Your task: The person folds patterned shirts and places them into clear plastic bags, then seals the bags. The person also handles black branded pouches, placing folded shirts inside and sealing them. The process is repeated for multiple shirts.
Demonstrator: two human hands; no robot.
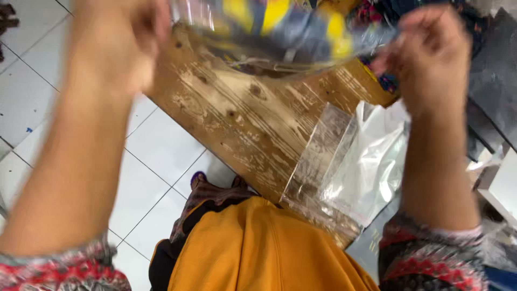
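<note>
My left hand (121, 46) and my right hand (431, 54) are raised close to the camera, both blurred. Between them they hold a clear plastic bag (280, 32) with a folded blue and yellow patterned cloth inside, each hand pinching one end. The bag hangs above a worn wooden table (242, 113). Below my right forearm, several empty clear plastic bags (350, 161) lie flat on the table's near edge.
White floor tiles (156, 151) show at the left, with my feet and orange clothing (258, 248) below. Colourful patterned cloth (385, 81) sits at the table's far end. Dark items and a white box edge (501, 178) are at the right.
</note>
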